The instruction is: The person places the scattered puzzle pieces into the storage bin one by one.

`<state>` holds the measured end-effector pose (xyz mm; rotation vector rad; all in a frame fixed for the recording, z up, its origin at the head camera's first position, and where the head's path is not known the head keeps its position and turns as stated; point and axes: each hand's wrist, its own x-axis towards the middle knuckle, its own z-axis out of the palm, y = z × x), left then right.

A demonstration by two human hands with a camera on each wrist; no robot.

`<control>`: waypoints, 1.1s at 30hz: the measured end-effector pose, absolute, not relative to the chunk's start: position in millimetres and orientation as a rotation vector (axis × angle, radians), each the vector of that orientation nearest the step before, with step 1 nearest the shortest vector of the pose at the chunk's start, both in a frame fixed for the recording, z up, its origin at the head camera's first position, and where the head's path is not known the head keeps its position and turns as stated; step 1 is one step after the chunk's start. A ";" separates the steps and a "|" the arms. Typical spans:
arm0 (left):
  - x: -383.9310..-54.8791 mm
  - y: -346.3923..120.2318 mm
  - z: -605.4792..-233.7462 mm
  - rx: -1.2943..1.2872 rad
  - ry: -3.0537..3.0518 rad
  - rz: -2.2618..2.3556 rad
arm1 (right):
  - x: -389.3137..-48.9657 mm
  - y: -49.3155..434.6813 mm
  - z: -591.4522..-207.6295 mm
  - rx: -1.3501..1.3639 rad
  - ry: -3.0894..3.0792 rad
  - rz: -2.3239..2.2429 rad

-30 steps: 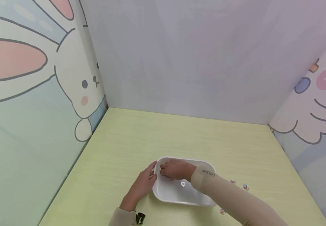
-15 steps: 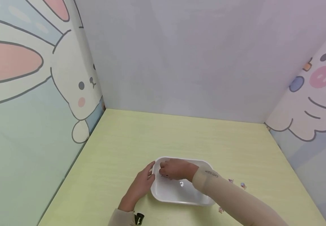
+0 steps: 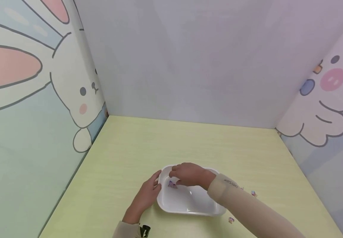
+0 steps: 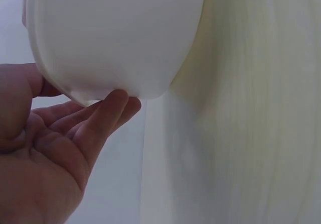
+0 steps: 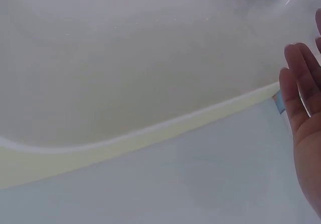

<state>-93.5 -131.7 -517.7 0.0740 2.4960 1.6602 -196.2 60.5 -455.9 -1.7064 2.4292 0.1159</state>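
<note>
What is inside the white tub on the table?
One small purple piece lies in the white tub, near its left end. The right hand hovers above the far part and covers the floor there, so more pieces could be hidden.

I sit at a pale yellow-green table [image 3: 189,145] boxed in by three panels. Behind the table stands a plain lavender-grey wall [image 3: 189,59]. Left of the table, a cartoon rabbit panel [image 3: 70,89]; right of it, a pink-cheeked cartoon panel [image 3: 326,99]. Soft, even light.
</note>
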 end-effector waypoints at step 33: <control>-90.8 -133.1 -516.0 0.050 2.503 1.666 | -197.8 158.6 -427.8 -1.382 2.767 -0.288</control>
